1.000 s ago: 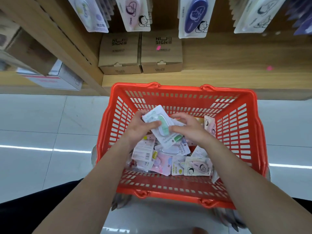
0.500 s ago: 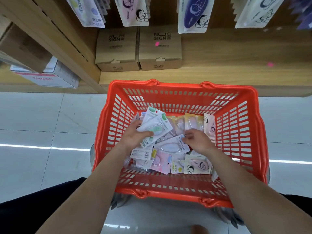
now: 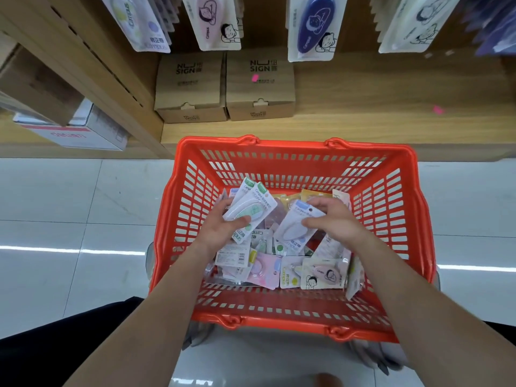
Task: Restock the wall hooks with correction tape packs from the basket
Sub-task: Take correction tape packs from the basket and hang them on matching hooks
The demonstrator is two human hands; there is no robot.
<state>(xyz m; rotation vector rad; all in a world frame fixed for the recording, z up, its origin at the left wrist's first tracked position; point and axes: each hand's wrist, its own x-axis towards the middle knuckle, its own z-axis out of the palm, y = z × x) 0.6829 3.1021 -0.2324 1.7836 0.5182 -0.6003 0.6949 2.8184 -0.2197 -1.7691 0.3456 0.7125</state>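
An orange plastic basket (image 3: pixel 391 208) stands on the floor in front of the shelf, with several loose correction tape packs (image 3: pixel 324 272) lying in it. My left hand (image 3: pixel 220 230) grips a small stack of green-topped packs (image 3: pixel 251 208) above the basket's left side. My right hand (image 3: pixel 332 219) pinches a blue-topped pack (image 3: pixel 293 227) lifted from the pile. More packs hang in rows on the wall hooks (image 3: pixel 312 26) along the top of the view.
Two brown cardboard boxes (image 3: pixel 223 88) sit on the low wooden shelf (image 3: pixel 391 107) behind the basket. A white box with red print (image 3: pixel 81 132) lies in the left bay. White tiled floor (image 3: pixel 69 213) lies on both sides of the basket.
My right hand let go of the green pack stack, reached into the pile and lifted a blue-topped pack. My left hand kept the green stack and shifted it left.
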